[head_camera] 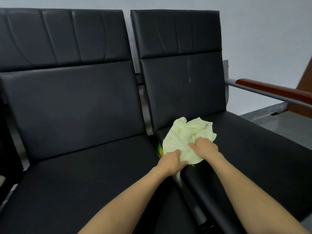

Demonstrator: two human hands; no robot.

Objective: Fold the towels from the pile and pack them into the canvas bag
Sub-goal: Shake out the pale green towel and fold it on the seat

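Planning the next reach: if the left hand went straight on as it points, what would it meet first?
The towel: the left hand grips its near edge and points up-right into the crumpled cloth, probably toward the right hand beyond.

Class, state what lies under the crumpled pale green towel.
The black padded seat lies under the crumpled pale green towel; a green-and-yellow scrap peeks out at its left edge. The rest of it is covered.
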